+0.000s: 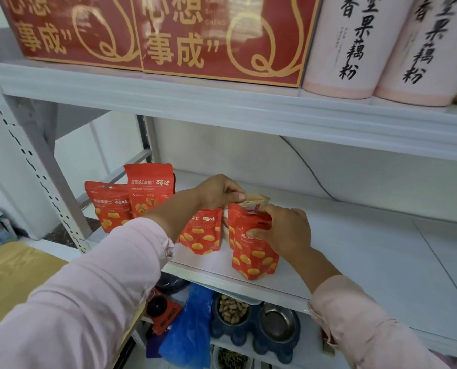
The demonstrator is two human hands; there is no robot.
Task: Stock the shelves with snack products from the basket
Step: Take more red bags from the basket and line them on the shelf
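Observation:
Several red snack pouches stand on the white middle shelf (pixel 381 262). Two stand at the left (pixel 110 209), with a taller one (pixel 148 190) behind them. My left hand (pixel 219 191) pinches the top edge of a tan pouch (pixel 256 200) behind the group. Below that hand stands another red pouch (pixel 202 234). My right hand (pixel 285 231) grips the top of the front red pouch (pixel 254 259), which stands upright near the shelf's front edge. No basket is in view.
Red gift boxes (pixel 216 35) and pink canisters (pixel 355 46) fill the upper shelf. Below the middle shelf are a blue pet bowl of kibble (pixel 232 308), a steel bowl (pixel 277 324) and a blue plastic bag (pixel 190 328). A wooden surface (pixel 14 275) lies at the left.

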